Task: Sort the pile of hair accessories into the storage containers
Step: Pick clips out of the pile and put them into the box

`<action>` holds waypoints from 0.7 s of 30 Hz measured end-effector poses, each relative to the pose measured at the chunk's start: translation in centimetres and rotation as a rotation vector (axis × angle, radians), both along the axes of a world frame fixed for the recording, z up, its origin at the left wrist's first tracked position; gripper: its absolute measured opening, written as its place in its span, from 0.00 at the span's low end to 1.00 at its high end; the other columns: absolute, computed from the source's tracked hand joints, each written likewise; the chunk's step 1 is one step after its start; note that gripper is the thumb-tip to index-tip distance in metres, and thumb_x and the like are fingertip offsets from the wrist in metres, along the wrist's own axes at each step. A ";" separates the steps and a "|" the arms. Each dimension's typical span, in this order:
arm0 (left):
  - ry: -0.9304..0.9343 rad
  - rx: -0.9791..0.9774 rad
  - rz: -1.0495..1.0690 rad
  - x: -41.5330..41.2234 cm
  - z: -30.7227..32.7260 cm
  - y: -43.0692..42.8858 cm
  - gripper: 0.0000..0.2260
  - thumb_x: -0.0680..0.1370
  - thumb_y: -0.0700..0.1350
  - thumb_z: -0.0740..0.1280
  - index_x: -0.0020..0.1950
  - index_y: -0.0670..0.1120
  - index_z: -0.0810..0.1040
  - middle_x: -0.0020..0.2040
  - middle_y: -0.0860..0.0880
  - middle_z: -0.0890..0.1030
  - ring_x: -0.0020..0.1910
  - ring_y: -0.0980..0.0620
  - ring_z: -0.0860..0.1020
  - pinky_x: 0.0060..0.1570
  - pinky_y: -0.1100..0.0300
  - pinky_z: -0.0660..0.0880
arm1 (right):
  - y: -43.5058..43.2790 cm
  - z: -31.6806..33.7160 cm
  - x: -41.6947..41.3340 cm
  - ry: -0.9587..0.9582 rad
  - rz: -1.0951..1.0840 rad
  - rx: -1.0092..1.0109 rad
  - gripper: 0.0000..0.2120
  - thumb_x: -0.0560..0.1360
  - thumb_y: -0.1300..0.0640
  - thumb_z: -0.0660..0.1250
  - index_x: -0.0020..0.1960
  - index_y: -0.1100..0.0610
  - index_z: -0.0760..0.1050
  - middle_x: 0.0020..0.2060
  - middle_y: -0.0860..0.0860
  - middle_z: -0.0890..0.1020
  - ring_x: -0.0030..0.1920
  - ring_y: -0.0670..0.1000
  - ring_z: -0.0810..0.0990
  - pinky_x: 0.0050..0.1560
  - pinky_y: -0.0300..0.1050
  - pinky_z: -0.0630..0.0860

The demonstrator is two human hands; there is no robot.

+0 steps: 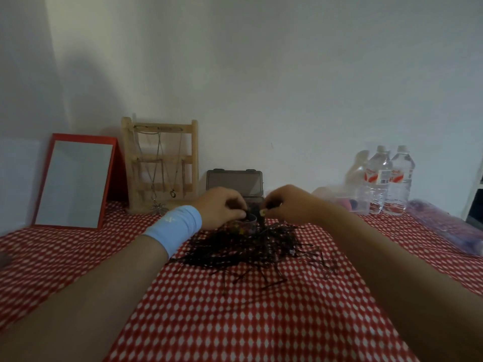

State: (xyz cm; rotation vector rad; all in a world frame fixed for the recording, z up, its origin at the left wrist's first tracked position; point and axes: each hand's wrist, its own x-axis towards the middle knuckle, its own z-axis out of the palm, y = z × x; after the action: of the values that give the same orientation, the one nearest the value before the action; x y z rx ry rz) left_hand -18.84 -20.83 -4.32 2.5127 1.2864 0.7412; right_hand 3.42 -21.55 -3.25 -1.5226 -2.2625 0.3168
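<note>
Hairpin pile [251, 246] on red checked cloth [235, 322], white wall [261, 74] behind

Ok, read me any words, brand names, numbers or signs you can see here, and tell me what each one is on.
No text here can be read.
On the water bottles: the red and white labels carry print, but it is too blurred to read.
On the blue wristband: a small white cross-like mark, with no letters to make out.
</note>
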 end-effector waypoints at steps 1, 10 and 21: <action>-0.022 0.025 0.021 0.0 0.2 1.0 0.06 0.77 0.46 0.70 0.53 0.50 0.82 0.47 0.57 0.79 0.43 0.63 0.75 0.45 0.71 0.70 | 1.0 0.3 -0.2 0.012 -0.012 0.024 0.07 0.77 0.54 0.71 0.54 0.52 0.83 0.45 0.44 0.83 0.46 0.43 0.81 0.52 0.41 0.76; 0.037 0.074 0.216 0.3 0.0 9.4 0.08 0.77 0.42 0.68 0.55 0.49 0.82 0.56 0.50 0.81 0.53 0.52 0.77 0.53 0.63 0.69 | 10.2 0.9 -2.5 -0.106 -0.044 0.098 0.12 0.77 0.56 0.70 0.60 0.53 0.81 0.58 0.50 0.82 0.58 0.51 0.79 0.55 0.39 0.71; 0.000 0.049 0.158 0.9 -2.0 12.3 0.16 0.78 0.45 0.69 0.65 0.47 0.76 0.62 0.48 0.79 0.59 0.49 0.77 0.54 0.62 0.68 | 12.7 -0.9 -1.9 -0.042 0.044 0.076 0.20 0.75 0.58 0.73 0.66 0.48 0.78 0.62 0.47 0.81 0.58 0.46 0.80 0.58 0.41 0.76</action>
State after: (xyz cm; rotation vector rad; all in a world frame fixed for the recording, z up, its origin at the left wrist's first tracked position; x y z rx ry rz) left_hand -17.90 -8.48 -6.33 2.4694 1.4976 0.8156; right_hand 1.56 -8.84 -4.14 -1.4556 -2.3155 0.2107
